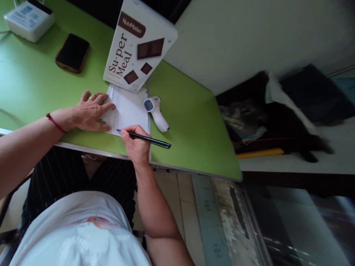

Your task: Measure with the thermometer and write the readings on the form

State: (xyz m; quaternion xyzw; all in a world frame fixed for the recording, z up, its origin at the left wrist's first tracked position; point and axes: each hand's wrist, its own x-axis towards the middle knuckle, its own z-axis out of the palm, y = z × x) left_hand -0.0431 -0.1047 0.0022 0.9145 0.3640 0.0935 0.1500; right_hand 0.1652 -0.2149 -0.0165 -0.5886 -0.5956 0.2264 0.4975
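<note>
A black pen [151, 140] is pinched between the fingers and thumb of my right hand [136, 146], its tip at the lower part of a white sheet of paper [133, 112]. Rows of small writing cover the sheet's left side; the right side looks blank. My left hand [93, 112] lies flat with fingers spread, its fingertips on the paper's left edge. Just right of the sheet lies a white and blue infrared thermometer [156, 113]. A white "Su-per Meal" box [133, 48] stands at the paper's far end and hides its top edge.
On the green table [188, 129], a smartphone [73, 53] lies at the back left, with a white device [29, 20] beyond it. Right of the table, a low shelf [277, 166] bears dark cloth [318, 92] and a yellow strip [260, 153].
</note>
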